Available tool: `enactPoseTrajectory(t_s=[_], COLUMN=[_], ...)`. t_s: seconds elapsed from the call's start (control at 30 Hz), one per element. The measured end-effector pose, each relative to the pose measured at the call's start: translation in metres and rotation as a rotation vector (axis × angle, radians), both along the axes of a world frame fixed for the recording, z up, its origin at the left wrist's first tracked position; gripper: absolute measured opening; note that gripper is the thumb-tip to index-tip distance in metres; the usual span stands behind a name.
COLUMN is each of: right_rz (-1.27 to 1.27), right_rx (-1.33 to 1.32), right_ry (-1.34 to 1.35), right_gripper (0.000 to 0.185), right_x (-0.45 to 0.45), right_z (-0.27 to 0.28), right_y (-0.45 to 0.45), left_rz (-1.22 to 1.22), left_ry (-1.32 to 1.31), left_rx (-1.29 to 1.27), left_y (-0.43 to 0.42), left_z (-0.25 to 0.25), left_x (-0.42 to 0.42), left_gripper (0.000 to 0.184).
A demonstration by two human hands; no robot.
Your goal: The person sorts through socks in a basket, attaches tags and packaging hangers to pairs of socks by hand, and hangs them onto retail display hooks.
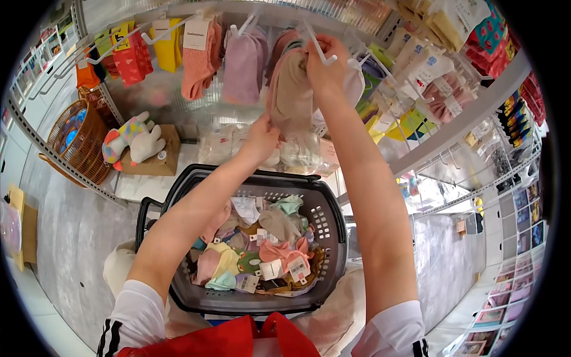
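A beige pair of socks with a pinkish edge hangs at a white display hook. My right hand is closed around its top, right beside the hook. Lower down, my left hand pinches the hanging socks near their lower left edge. Part of the right fingers is hidden behind the hook. Below both arms sits a dark grey shopping basket. Folded socks lie heaped in it, among them a coral pair with white tags.
Lilac socks, pink socks and yellow socks hang on neighbouring hooks. More packs hang on the right. A plush toy leans on a cardboard box, near a wicker basket. A slanted shelf post stands right.
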State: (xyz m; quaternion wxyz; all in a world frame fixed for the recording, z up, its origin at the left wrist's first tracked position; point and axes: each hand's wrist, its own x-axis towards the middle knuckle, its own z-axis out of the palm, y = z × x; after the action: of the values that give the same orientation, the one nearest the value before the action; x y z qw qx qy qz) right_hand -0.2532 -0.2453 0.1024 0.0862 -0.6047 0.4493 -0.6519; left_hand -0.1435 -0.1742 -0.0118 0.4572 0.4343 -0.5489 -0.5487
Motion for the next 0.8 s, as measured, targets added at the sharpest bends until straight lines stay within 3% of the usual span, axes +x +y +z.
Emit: enactPoseTrajectory(t_s=[0.1, 0.23, 0.3, 0.4, 0.6, 0.63, 0.73, 0.8], right_rz=[-0.025, -0.188, -0.053, -0.033, -0.054, -0.025, 0.039, 0.083], right_rx=[0.044, -0.023, 0.147, 0.329, 0.711, 0.732, 0.649, 0.766], right_ry=[-0.044, 0.125, -0.119, -0.274, -0.535, -0.492, -0.030, 0.236], right_gripper=[0.022, 0.028, 0.031, 0.033, 0.028, 0.028, 0.019, 0.019], right_x=[-0.002, -0.031, -0.041, -0.067, -0.071, -0.071, -0.081, -0.076], right_z=[-0.002, -0.043, -0.059, -0.095, -0.143, -0.146, -0.169, -0.175], right_y=[0.005, 0.037, 0.075, 0.120, 0.207, 0.209, 0.198, 0.203], left_rz=[0.079, -0.017, -0.071, -0.270, -0.438, -0.424, -0.358, -0.364], left_ry=[0.112, -0.102, -0.174, -0.330, -0.167, -0.234, -0.478, -0.779], left_rx=[0.050, 0.084, 0.187, 0.208, 0.025, -0.040, -0.226, -0.140], left_y=[-0.001, 0.028, 0.042, 0.062, 0.124, 0.129, 0.133, 0.143], left_z=[-0.009, -0.027, -0.040, -0.056, 0.003, 0.009, -0.002, -0.009], left_x=[0.003, 0.033, 0.050, 0.082, 0.085, 0.079, 0.072, 0.070], left_gripper=[0.030, 0.032, 0.033, 0.032, 0.020, 0.020, 0.019, 0.017])
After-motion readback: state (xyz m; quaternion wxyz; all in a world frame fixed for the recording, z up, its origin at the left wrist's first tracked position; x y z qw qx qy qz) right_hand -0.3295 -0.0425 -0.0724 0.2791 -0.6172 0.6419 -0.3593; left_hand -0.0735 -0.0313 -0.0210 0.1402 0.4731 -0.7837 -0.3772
